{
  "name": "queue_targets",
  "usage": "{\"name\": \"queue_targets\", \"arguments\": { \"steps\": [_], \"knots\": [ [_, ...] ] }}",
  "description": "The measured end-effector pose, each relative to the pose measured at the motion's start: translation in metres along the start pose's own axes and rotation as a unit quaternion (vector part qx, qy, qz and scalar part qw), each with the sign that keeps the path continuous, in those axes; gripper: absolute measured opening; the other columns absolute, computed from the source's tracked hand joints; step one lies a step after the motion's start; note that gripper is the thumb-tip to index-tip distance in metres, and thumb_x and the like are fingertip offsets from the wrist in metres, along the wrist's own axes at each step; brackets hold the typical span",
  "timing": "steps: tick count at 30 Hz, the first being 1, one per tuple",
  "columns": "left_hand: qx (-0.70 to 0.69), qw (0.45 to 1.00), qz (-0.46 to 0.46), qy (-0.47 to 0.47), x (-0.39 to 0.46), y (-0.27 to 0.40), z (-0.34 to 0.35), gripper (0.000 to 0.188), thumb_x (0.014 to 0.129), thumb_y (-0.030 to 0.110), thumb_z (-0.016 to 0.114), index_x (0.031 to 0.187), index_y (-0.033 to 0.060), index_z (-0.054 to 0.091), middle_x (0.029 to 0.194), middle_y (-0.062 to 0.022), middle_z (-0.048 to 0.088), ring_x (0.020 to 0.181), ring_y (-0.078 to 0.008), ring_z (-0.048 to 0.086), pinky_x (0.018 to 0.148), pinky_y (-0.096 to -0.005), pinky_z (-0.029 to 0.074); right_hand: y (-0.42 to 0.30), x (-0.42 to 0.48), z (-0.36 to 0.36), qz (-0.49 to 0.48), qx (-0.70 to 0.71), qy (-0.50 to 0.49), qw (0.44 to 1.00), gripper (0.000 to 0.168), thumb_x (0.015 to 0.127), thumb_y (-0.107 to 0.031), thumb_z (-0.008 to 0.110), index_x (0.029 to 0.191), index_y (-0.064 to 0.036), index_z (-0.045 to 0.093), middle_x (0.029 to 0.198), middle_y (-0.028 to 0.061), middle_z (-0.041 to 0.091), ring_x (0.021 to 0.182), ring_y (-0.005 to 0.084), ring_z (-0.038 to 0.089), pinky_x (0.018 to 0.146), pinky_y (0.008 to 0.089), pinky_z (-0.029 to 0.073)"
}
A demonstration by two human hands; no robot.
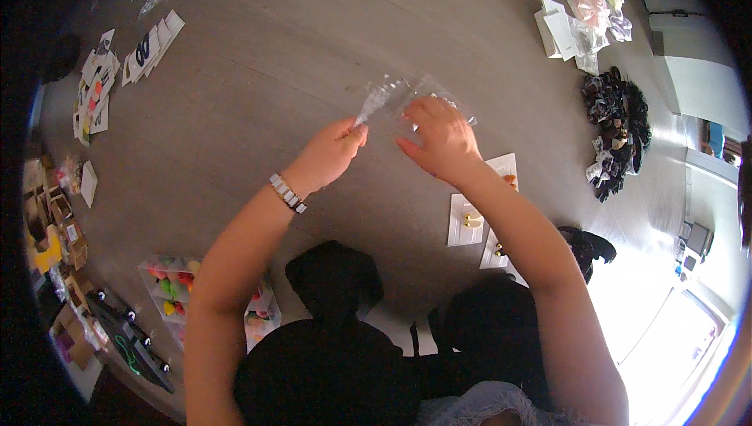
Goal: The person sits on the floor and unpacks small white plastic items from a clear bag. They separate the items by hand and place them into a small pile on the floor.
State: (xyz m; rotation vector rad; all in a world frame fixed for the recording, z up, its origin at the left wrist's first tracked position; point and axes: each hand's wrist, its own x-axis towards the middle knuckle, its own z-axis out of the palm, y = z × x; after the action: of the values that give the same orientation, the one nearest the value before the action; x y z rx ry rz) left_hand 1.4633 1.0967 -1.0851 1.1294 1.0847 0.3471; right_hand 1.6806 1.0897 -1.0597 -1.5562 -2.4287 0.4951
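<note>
My left hand [343, 147], with a bracelet at the wrist, is closed on a crumpled clear plastic bag [373, 103] that sticks up past the thumb. Just to its right, my right hand [437, 132] is spread over another clear plastic bag [424, 86] with small pale pieces in it. The fingers cover part of this bag, and whether they grip it is hard to tell. Below my right hand, partly under the forearm, lie white cards [459, 235] bearing small gold-coloured pieces.
A clear compartment box [158, 302] of colourful pieces sits beside my left forearm. White cards [147, 56] lie at the upper left. Fabric scrunchies [592, 9] with cards lie at the upper right, above a heap of dark hair accessories [617, 126]. Cardboard boxes [73, 244] stand far left.
</note>
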Motion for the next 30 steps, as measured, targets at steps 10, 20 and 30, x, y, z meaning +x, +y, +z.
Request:
{"name": "queue_targets", "arguments": {
  "steps": [10, 20, 30],
  "knots": [
    [-0.089, 0.996, -0.014, 0.021, 0.001, -0.002, 0.004, 0.031, 0.099, 0.033, 0.043, 0.077, 0.0117, 0.041, 0.058, 0.0054, 0.037, 0.045, -0.0045, 0.031, 0.039, -0.0216, 0.028, 0.05, -0.044, 0.012, 0.128, -0.009, 0.022, 0.992, 0.043, 0.065, -0.008, 0.067, 0.106, -0.009, 0.055, 0.11, 0.0078, 0.053, 0.108, 0.0276, 0.05, 0.083, 0.0397, 0.049],
    [-0.051, 0.998, 0.002, 0.029, -0.002, 0.001, 0.002, 0.034, 0.097, 0.035, 0.045, 0.074, 0.0092, 0.044, 0.057, 0.005, 0.038, 0.048, -0.0061, 0.034, 0.043, -0.0258, 0.031, 0.024, -0.022, 0.006, 0.14, -0.051, 0.055, 0.987, 0.021, 0.072, -0.022, 0.068, 0.087, -0.007, 0.066, 0.098, 0.0093, 0.058, 0.097, 0.0261, 0.057, 0.077, 0.0402, 0.051],
    [0.038, 0.993, 0.063, 0.097, -0.004, 0.002, 0.004, 0.033, 0.097, 0.03, 0.045, 0.077, 0.0047, 0.046, 0.059, 0.0016, 0.04, 0.054, -0.009, 0.037, 0.05, -0.0288, 0.034, 0.009, 0.001, 0.029, 0.255, -0.068, -0.086, 0.961, 0.012, 0.072, -0.019, 0.062, 0.076, -0.008, 0.065, 0.086, 0.01, 0.06, 0.08, 0.0292, 0.062, 0.072, 0.0405, 0.052]
  ]
}}
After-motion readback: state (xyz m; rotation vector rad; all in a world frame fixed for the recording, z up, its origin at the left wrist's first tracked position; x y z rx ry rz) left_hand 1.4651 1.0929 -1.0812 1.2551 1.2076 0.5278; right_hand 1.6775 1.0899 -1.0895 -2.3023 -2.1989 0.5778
